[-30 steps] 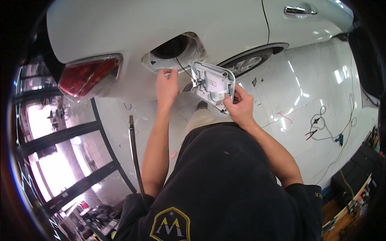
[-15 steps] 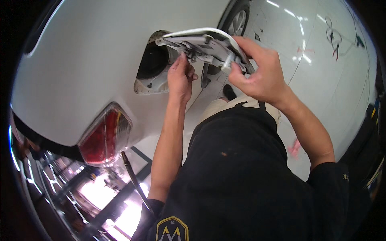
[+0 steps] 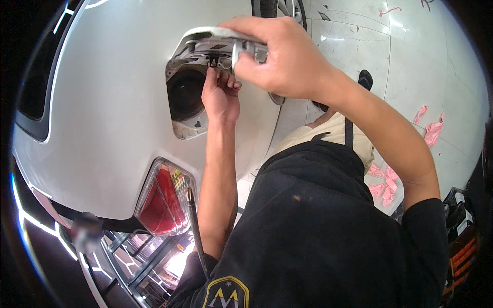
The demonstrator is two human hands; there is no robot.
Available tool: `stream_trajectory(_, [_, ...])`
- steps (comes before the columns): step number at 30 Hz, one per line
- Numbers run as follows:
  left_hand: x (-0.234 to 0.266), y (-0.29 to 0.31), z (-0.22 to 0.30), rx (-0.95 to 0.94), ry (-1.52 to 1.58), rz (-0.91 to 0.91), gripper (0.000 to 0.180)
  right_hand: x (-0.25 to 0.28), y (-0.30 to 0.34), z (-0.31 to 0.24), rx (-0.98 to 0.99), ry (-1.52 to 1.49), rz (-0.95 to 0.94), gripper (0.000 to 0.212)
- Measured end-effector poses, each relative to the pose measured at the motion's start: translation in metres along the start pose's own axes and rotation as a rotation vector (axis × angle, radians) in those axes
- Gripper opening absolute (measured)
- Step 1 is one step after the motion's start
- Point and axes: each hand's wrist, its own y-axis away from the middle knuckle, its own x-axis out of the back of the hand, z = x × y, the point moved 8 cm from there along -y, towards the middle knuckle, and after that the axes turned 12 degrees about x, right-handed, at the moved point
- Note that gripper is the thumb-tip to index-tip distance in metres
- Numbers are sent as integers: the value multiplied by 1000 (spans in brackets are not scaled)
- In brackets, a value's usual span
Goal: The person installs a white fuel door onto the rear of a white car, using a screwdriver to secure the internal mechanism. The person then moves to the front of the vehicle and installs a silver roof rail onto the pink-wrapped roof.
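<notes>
My right hand (image 3: 294, 60) grips the outer end of a white fuel-door flap (image 3: 213, 35), thumb on its inner side and fingers over its outer face. The flap stands tilted above the opening (image 3: 186, 95) in the white car's side, and its inner brackets and hinge parts face me. Below it, my left hand (image 3: 222, 105) reaches up with bent fingers, its fingertips closed at a small black clip (image 3: 213, 61) on the flap's underside. Part of the grip is hidden by the fingers. The opening shows a dark round recess and a white metal rim.
A red and clear tail light (image 3: 163, 203) lies below the opening. A thin metal rod (image 3: 194, 220) rises beside my left forearm. Pink scraps (image 3: 434, 131) lie on the tiled floor at right. Boxes (image 3: 457, 215) stand at the far right; another person's blurred head (image 3: 86, 232) shows lower left.
The flap, with both hands, has moved left and now sits over the top of the opening. My view has shifted too, showing more of the car and the pink scraps.
</notes>
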Motion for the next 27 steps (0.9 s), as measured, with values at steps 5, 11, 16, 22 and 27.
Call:
stream_trajectory(5, [8,-1,10,-4,-69,-28,25,6,3,20,56,-118,56,35])
stream_trajectory(11, [28,8,57,-217,-880,433,47,-5,4,48,-108,-409,18,47])
stream_trajectory(16, [23,18,74,-310,-737,407,43,-4,3,47,-48,-479,68,45])
stream_trajectory(22, [28,6,75,-362,-620,327,39,-8,2,45,16,-444,62,45])
stream_trajectory(27, [26,-1,73,-475,-460,217,29,-2,12,36,59,-402,88,43])
